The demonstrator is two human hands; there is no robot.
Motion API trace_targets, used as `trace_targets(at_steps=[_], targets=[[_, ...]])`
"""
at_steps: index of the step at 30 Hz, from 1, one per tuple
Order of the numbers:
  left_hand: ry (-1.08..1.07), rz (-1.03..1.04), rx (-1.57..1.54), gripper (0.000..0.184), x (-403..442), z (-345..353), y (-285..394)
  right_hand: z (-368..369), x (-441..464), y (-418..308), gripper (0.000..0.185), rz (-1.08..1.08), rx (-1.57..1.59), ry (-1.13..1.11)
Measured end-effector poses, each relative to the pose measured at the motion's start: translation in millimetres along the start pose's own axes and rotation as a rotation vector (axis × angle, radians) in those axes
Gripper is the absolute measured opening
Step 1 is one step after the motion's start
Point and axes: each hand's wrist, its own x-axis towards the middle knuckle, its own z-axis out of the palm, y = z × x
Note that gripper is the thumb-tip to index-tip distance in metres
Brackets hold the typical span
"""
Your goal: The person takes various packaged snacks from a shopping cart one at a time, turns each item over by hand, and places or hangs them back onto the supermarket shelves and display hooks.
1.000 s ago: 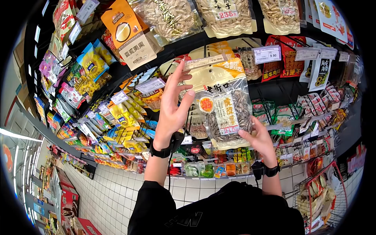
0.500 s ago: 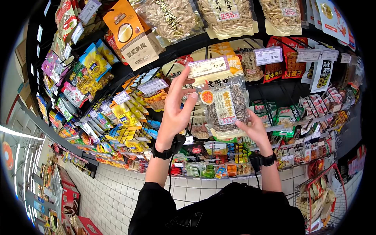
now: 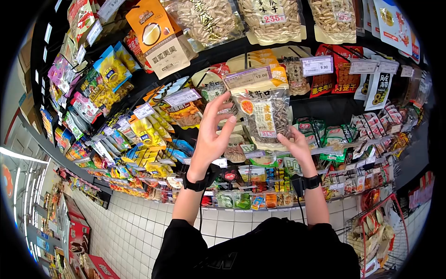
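A clear-fronted bag of sunflower seeds [image 3: 278,111] with a cream top and base hangs in front of me at the rack, just under a price tag [image 3: 253,76] reading 12.00. My right hand [image 3: 299,149] grips its lower right corner, thumb on the front and fingers behind. To the left of the bag, my left hand [image 3: 211,137] is open with fingers apart, its fingertips close to the bag's upper left edge. Whether those fingertips touch the bag I cannot tell. The bag's top meets the tag, and the hook behind is hidden.
Larger seed bags [image 3: 272,21] hang above. Orange nut pouches [image 3: 155,37] and yellow snack bags [image 3: 146,132] fill the left side. Red packets [image 3: 323,79] and green packets [image 3: 337,137] hang at right. A wire cart [image 3: 399,209] with goods stands lower right on the tiled floor [image 3: 139,228].
The bag has shifted slightly up and left with my right hand, its lower edge rising. The price tag is tilted more. My left fingertips have dropped from the tag.
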Motion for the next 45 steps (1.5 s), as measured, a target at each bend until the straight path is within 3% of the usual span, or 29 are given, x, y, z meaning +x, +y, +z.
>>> trace_targets(at_steps=[8,10,15,22,28,31,38,45], targets=[[0.079,-0.033,-0.038,0.032,-48.5,-10.6,-18.2,8.7,-18.5,-2.2,0.052,0.036,0.007,0.07],[0.106,-0.073,-0.029,0.028,-68.0,-13.9,-26.1,12.6,-27.1,7.0,0.051,0.125,0.204,0.216],[0.203,-0.176,-0.173,0.016,-115.0,-15.2,-48.2,18.0,-44.0,21.4,0.042,0.074,0.188,0.307],[0.159,-0.445,-0.393,0.016,-165.6,-14.8,-52.7,37.6,-96.4,15.6,0.036,0.114,0.193,0.415],[0.082,-0.514,-0.598,0.012,-205.8,11.6,-93.5,37.0,-146.0,28.8,0.023,0.12,0.207,0.475],[0.015,-0.539,-0.588,0.019,-222.2,37.5,-107.4,29.9,-175.2,20.3,0.021,0.14,0.115,0.502],[-0.152,-0.599,-0.687,0.034,-225.0,88.3,-65.9,1.3,-230.4,-3.5,0.018,0.136,0.059,0.505],[-0.257,-0.495,-0.782,0.016,-218.6,175.7,12.4,-63.2,-299.8,-23.3,0.012,0.162,0.043,0.44]])
